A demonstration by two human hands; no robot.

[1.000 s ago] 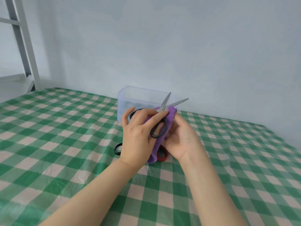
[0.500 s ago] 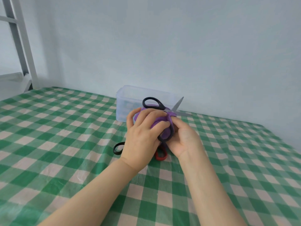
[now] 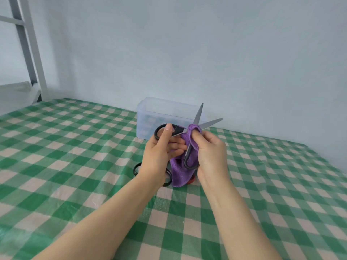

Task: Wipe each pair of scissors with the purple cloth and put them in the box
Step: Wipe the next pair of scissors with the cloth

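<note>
Head view: table point(image 3: 75, 147) open left and right, box point(image 3: 148, 117) far side. Your left hand point(image 3: 159, 152) pinches scissors point(image 3: 198, 115); right hand point(image 3: 210, 152) presses purple cloth point(image 3: 180, 173) round them.

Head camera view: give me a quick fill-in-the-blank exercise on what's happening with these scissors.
The left hand holds scissors with ____ handles. The right hand grips a ____ cloth. Behind them, the clear box stands on a cream-and-____ checked tablecloth.
Missing: black; purple; green.
</note>
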